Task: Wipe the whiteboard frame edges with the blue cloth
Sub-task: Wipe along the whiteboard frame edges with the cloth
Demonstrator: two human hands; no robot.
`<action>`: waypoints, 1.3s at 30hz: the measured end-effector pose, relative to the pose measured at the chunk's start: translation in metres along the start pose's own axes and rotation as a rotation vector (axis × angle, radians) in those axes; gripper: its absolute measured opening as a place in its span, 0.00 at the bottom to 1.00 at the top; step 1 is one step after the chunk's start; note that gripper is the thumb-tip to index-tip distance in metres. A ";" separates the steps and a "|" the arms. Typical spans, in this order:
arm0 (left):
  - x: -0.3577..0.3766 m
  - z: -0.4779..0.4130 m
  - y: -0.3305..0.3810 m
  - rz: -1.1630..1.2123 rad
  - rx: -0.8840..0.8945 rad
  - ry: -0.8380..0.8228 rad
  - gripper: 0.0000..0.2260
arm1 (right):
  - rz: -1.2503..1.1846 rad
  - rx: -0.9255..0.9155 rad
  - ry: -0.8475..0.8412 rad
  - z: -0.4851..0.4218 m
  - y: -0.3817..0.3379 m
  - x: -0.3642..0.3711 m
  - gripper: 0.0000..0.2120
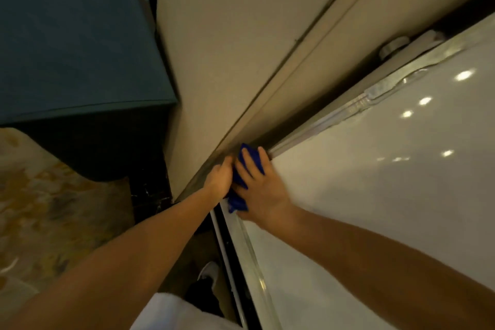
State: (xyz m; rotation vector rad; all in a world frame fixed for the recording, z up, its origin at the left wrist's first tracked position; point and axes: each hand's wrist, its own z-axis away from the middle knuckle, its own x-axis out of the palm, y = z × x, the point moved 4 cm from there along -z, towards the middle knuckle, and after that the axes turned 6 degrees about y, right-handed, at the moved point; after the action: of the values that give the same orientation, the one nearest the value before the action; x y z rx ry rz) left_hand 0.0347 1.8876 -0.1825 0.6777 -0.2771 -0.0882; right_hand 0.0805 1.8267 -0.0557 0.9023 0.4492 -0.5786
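Both arms are stretched forward to a corner of the whiteboard frame (322, 121), where the blue cloth (237, 183) is found. The right hand (259, 191) is laid flat on the cloth, fingers straight and spread, so that it is pressed against the frame. The left hand (221, 179) is curled at the frame's outer edge, touching the cloth; whether the cloth is gripped by it cannot be told.
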 end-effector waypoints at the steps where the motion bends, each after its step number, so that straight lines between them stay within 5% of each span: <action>1: 0.000 0.001 0.001 -0.014 0.020 0.001 0.26 | -0.008 0.014 0.018 -0.003 0.001 0.001 0.38; 5: 0.005 0.016 0.011 -0.211 0.140 -0.003 0.41 | 0.057 0.132 0.105 0.032 0.054 0.001 0.36; 9: 0.030 0.037 0.019 -0.492 0.243 -0.102 0.43 | 0.024 0.442 0.252 0.092 0.122 -0.017 0.37; 14: 0.046 0.038 0.025 -0.665 0.288 -0.143 0.48 | -0.040 0.509 0.245 0.088 0.102 -0.024 0.36; 19: 0.021 0.036 0.041 -0.718 0.307 -0.210 0.36 | -0.052 0.574 0.324 0.082 0.108 -0.031 0.34; 23: 0.005 0.046 0.048 -0.782 0.380 -0.184 0.36 | -0.091 0.779 0.485 0.095 0.121 -0.037 0.34; 28: -0.002 0.060 0.053 -0.817 0.446 -0.250 0.32 | -0.126 0.607 0.328 0.068 0.057 -0.030 0.32; 32: -0.002 0.069 0.058 -0.806 0.444 -0.215 0.32 | -0.065 0.786 0.400 0.097 0.109 -0.041 0.33; 36: 0.022 0.091 0.076 -0.797 0.668 -0.231 0.34 | -0.122 1.061 0.580 0.136 0.143 -0.041 0.34; 39: 0.040 0.110 0.091 -0.772 0.960 -0.141 0.35 | -0.153 0.883 0.505 0.112 0.105 -0.038 0.34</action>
State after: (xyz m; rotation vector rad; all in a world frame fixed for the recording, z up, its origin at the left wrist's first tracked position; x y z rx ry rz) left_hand 0.0418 1.8845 -0.0348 1.7145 -0.1665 -0.7776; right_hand 0.1316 1.7952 0.0906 1.8923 0.7394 -0.6979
